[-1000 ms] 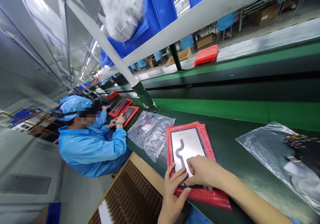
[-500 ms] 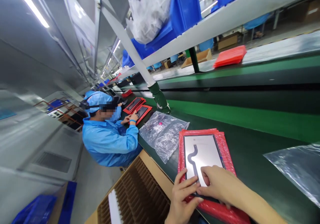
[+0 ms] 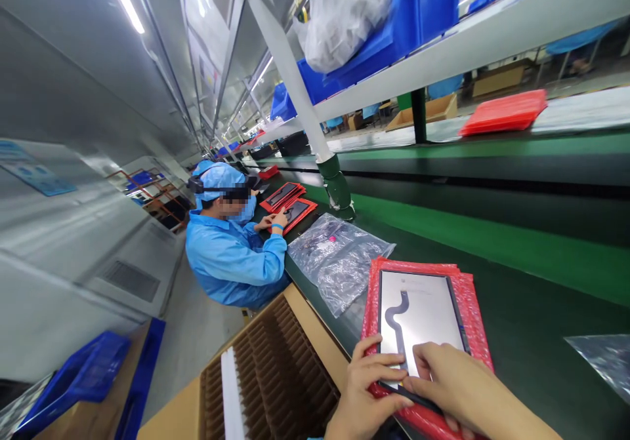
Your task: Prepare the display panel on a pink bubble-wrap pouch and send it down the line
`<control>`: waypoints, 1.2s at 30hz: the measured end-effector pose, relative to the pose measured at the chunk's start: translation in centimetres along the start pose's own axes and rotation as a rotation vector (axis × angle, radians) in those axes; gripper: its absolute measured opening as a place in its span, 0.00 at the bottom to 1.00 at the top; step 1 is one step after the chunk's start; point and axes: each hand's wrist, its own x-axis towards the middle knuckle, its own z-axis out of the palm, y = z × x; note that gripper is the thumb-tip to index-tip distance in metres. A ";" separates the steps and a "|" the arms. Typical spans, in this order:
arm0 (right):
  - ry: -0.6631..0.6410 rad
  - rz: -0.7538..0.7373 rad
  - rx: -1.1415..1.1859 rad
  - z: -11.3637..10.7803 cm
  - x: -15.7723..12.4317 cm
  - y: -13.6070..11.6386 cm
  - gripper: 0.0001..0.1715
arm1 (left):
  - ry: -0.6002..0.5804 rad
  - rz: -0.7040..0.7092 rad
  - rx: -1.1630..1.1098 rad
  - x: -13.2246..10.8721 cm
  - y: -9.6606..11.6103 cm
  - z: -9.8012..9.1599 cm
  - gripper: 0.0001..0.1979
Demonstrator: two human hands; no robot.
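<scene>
A display panel point(image 3: 428, 309) lies face down, its silver back up and black frame around it, on a stack of red bubble-wrap bags point(image 3: 480, 335). A dark, wavy flex cable point(image 3: 394, 322) runs along the silver back. My left hand point(image 3: 369, 384) grips the panel's near-left corner, fingertips over the flex cable's near end and thumb against the near edge. My right hand point(image 3: 447, 378) is closed, thumb and fingers bent together low on the panel, close to my left fingertips. Whatever is between those fingers is hidden.
Clear plastic bags point(image 3: 339, 256) lie on the green bench point(image 3: 531, 296). Below its edge stands a cardboard box point(image 3: 268, 381) with dividers. A co-worker in blue point(image 3: 236, 256) handles similar panels further left. Blue bins point(image 3: 408, 20) sit on the overhead shelf, near a green-wrapped post point(image 3: 337, 187).
The view has swung left, so the bench, panel and co-worker appear further right. Both my hands stay at the panel's near edge, with little change in their pose.
</scene>
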 end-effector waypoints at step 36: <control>-0.143 -0.015 0.102 0.4 0.2 0.2 0.16 | -0.032 -0.153 -0.050 0.1 1.3 -0.5 0.21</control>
